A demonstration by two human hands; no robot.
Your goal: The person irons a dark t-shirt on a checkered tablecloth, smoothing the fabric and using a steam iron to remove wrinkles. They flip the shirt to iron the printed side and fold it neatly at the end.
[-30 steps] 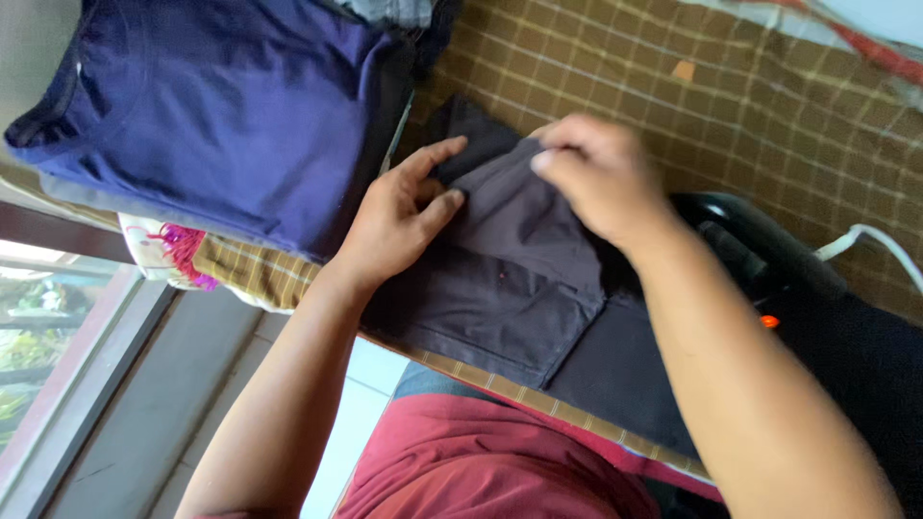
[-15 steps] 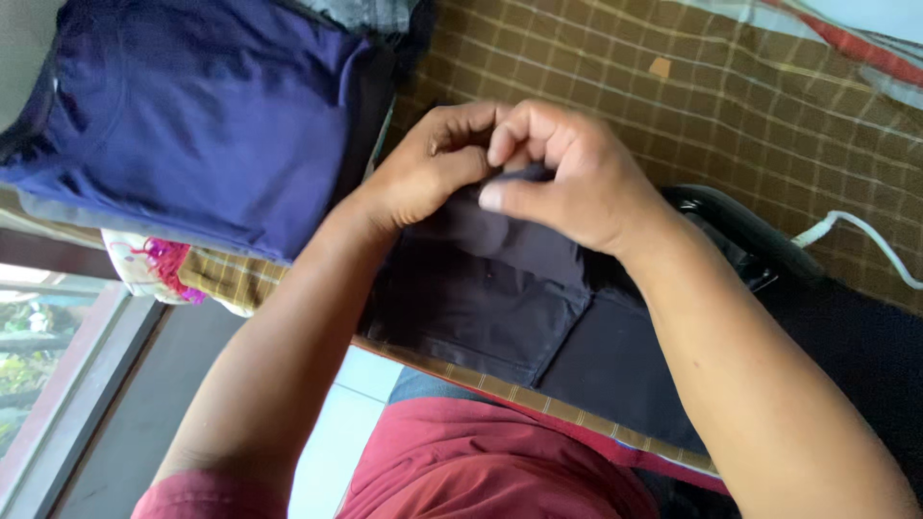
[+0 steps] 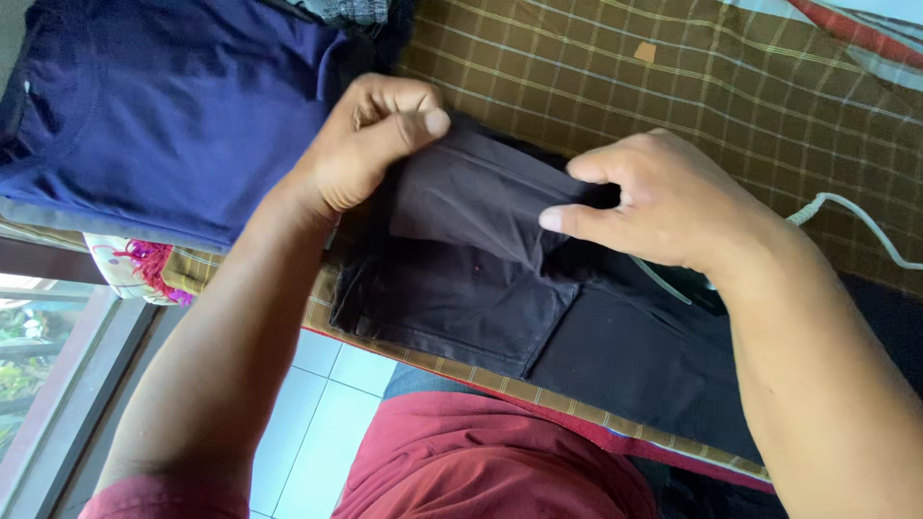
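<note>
A dark charcoal garment (image 3: 461, 298) with a pocket lies on a brown checked cloth (image 3: 673, 96) that covers the work surface. My left hand (image 3: 375, 144) pinches the garment's upper left edge between thumb and fingers. My right hand (image 3: 654, 202) grips the same raised fold further right, thumb on top. Between the two hands the fabric is stretched into a flat strip, lifted slightly off the rest of the garment.
A folded navy blue shirt (image 3: 163, 106) lies at the upper left on a pile of other clothes. A white cord (image 3: 856, 216) runs along the right side. Below the surface edge are white floor tiles (image 3: 317, 423), a window frame at left, and my red shirt (image 3: 500, 461).
My hands were together at the garment's top edge. They have moved apart, the right hand sliding rightward, pulling the fold taut between them.
</note>
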